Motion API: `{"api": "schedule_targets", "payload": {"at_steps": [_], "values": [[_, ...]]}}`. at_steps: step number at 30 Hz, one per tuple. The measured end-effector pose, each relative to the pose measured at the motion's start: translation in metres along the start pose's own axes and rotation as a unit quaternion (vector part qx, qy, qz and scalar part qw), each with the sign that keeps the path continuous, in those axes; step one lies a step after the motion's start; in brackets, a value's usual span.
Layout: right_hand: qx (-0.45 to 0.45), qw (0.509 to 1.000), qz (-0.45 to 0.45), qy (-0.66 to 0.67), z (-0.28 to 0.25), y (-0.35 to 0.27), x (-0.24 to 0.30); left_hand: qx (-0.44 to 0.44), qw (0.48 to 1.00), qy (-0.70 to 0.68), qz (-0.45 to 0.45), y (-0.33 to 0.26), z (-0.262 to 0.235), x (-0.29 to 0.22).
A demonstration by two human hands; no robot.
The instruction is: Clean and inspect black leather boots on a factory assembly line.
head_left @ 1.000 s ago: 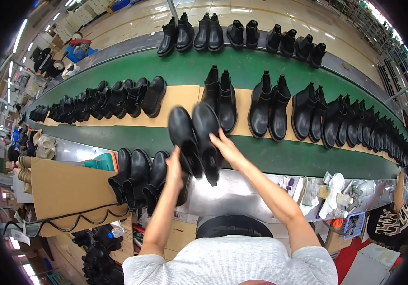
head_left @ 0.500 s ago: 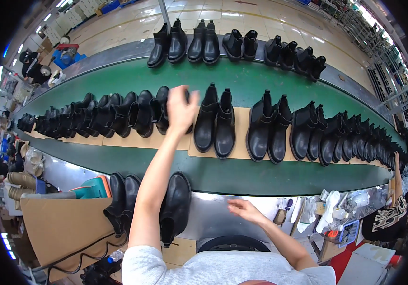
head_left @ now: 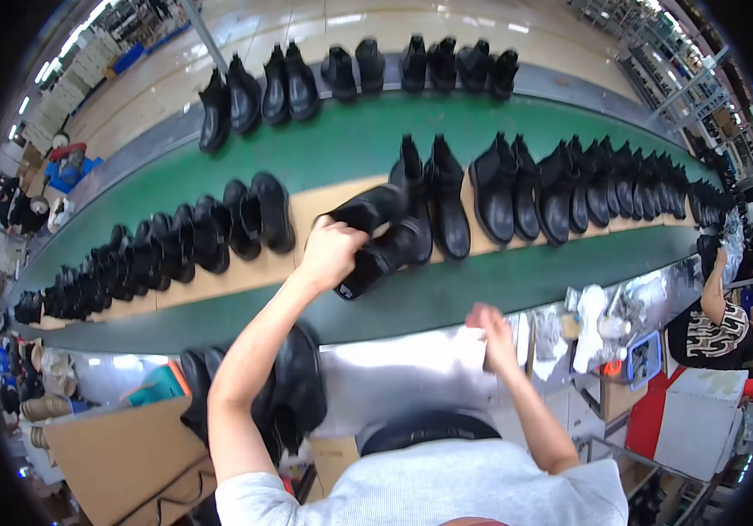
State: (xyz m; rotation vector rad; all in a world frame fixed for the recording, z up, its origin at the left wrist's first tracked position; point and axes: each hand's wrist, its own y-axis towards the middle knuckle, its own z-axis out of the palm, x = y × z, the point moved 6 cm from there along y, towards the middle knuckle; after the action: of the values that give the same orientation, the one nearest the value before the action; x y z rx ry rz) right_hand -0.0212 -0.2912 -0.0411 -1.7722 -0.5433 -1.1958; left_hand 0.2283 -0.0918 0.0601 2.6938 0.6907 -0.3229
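Observation:
My left hand (head_left: 334,252) is closed on a pair of black ankle boots (head_left: 363,210), lifted and tilted over the cardboard strip of the green bench. Their toes point to the right, and the gripped ends lie toward my fingers. Just behind them stands another upright pair of black ankle boots (head_left: 448,210), partly covered by the held ones. My right hand (head_left: 494,335), somewhat blurred, hovers over the metal near edge with its fingers apart and nothing in it. More boots (head_left: 302,373) are beside my left forearm, partly hidden by it.
Long rows of black boots (head_left: 210,235) run left and right along the cardboard strip (head_left: 245,273) on the green bench (head_left: 332,320). Several boots (head_left: 291,83) line the far edge. A cardboard box (head_left: 122,447) stands near left; a blue basket (head_left: 645,359) and another person (head_left: 714,329) are right.
My left hand has taken hold of a pair of boots from the row and brought it nearer and tilted. My right hand has moved right and farther away. The view has shifted.

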Motion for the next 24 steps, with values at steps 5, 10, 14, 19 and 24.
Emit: {"api": "schedule_targets", "payload": {"at_steps": [5,10,14,19,24], "values": [[0.288,0.938,-0.146,-0.127,0.036,0.003,0.039,0.143,0.948,0.102,0.267,-0.065,0.029,-0.139],[0.337,0.928,-0.01,-0.157,0.028,-0.018,-0.06,-0.064,0.974,-0.193,0.105,-0.128,0.012,-0.174],[0.186,0.975,0.114,-0.038,0.011,-0.014,-0.089,-0.113,0.769,-0.374,-0.506,-0.199,0.054,-0.085],[0.125,0.975,0.149,-0.104,0.062,-0.004,-0.072,0.033,0.511,-0.535,-0.671,-0.244,0.162,-0.064],[0.299,0.873,0.265,0.278,0.064,-0.007,-0.094,0.033,0.545,-0.648,-0.531,-0.213,0.113,-0.105]]}}
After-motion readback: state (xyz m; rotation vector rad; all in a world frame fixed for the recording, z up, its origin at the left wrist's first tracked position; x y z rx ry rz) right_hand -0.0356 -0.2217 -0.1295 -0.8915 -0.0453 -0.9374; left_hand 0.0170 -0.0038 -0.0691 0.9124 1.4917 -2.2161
